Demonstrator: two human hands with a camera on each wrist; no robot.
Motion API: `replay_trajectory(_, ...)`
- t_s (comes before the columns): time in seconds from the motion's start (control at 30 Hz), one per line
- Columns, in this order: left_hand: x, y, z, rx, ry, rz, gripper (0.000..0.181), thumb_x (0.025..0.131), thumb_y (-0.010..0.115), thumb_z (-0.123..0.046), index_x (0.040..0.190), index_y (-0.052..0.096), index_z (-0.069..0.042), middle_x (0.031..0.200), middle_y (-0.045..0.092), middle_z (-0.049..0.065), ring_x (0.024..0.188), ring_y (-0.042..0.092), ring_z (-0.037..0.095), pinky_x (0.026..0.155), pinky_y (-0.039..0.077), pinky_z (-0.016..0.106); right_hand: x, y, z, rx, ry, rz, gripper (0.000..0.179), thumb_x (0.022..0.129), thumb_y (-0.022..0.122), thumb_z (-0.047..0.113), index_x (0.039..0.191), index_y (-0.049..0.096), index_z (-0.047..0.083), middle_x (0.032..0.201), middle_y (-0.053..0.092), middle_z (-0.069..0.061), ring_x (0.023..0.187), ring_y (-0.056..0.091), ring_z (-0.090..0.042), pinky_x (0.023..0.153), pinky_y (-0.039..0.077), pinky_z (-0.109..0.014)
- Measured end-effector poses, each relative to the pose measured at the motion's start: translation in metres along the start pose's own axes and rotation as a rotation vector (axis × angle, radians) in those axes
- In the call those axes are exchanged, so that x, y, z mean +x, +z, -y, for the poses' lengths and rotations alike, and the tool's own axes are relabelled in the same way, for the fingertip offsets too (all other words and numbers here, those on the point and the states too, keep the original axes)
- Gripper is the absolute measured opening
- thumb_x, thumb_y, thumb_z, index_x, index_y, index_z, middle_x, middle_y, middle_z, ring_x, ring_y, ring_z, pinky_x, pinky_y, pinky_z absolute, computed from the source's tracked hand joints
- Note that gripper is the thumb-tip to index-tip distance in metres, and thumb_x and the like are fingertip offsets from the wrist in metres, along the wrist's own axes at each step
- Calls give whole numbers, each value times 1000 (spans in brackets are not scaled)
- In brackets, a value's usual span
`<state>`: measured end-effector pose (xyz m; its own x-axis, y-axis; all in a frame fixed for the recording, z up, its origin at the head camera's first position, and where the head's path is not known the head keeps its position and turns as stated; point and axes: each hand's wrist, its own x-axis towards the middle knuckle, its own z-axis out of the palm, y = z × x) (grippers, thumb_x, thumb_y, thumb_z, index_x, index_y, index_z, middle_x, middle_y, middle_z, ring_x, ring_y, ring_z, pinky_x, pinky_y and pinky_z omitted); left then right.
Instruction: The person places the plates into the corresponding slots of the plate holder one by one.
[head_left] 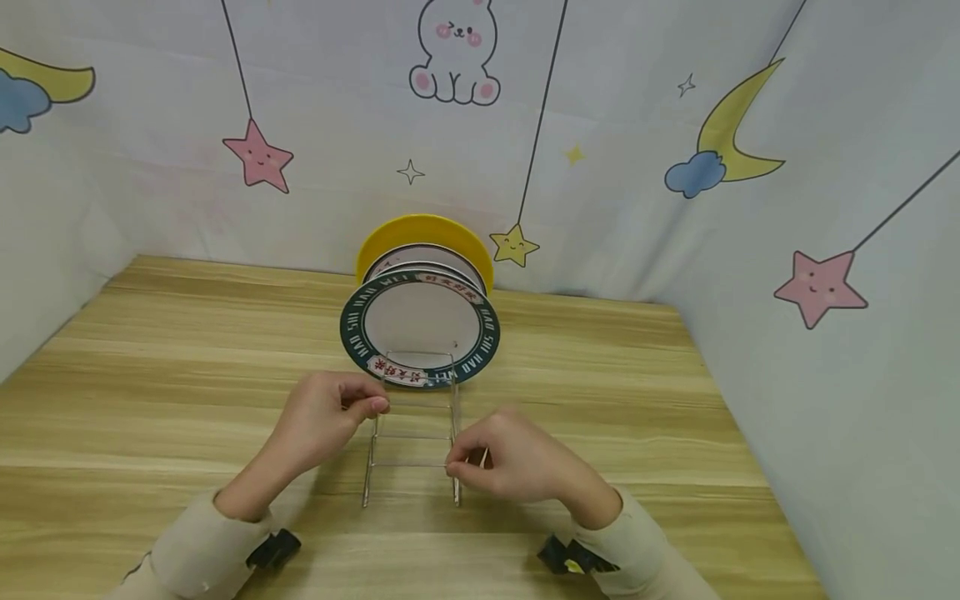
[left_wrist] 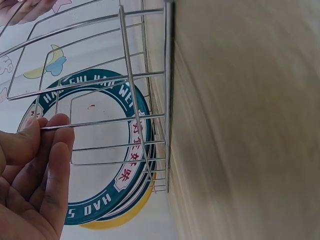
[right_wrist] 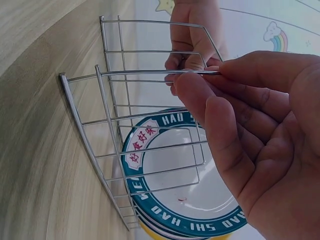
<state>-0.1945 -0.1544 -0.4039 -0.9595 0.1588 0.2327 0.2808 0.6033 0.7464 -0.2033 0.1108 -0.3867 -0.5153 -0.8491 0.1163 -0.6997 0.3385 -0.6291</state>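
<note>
A silver wire dish rack [head_left: 412, 437] stands on the table, its slots formed by several upright wire loops. My left hand [head_left: 318, 421] is at the rack's left side; in the left wrist view its thumb and fingers pinch one wire loop. My right hand [head_left: 517, 458] holds the rack's near right part, pinching the top of a loop between thumb and fingertips in the right wrist view. Beyond the rack, a white plate with a green lettered rim [head_left: 420, 317] leans back, overlapped by the rack's far end. Other plates and a yellow plate [head_left: 423, 227] stand behind it.
The wood-grain table [head_left: 187, 350] runs back to a white cloth wall [head_left: 330, 108] printed with stars, moons and a bear. Cloth also encloses the left and right sides. Dark straps [head_left: 276, 550] with devices sit at both sleeve cuffs.
</note>
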Motion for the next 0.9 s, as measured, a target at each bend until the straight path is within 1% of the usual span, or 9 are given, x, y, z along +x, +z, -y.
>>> replay_trajectory(0.13,0,2,0,-6,3,-2,8,88,74,-6,83,78,-11,78,72,-5,72,66,14,61,53,26,-1,1,2,14,4,18,10,92,69,10,85,75,8,74,63,15,67,56,8,59,52,-16)
replay_trajectory(0.27,0,4,0,-5,6,-3,8,88,74,-7,83,78,-12,79,71,-6,71,65,11,61,54,26,-1,2,2,27,-7,36,8,92,69,9,86,75,8,75,63,15,67,56,8,59,54,-20)
replay_trajectory(0.4,0,7,1,-8,6,-4,8,87,75,-7,82,77,-13,79,71,-7,71,66,12,61,54,26,-2,1,2,29,-9,50,7,92,69,9,87,75,8,76,64,14,68,56,9,60,56,-22)
replay_trajectory(0.53,0,8,0,-18,15,-7,7,87,75,-6,83,78,-12,79,71,-6,70,65,12,60,54,26,-2,-1,4,23,-12,65,7,92,69,9,87,75,8,77,64,14,69,56,9,61,56,-22)
replay_trajectory(0.63,0,10,0,-19,24,-7,6,86,76,-6,84,78,-11,79,71,-6,70,65,10,61,54,26,-3,-3,4,30,-8,80,8,92,69,9,86,75,8,76,64,15,68,56,9,61,56,-23)
replay_trajectory(0.9,-1,12,0,-19,34,-9,7,87,76,-8,83,78,-14,80,71,-8,70,65,7,62,55,26,-5,-6,5,39,0,105,9,92,69,9,86,75,8,76,64,15,68,56,9,63,56,-24)
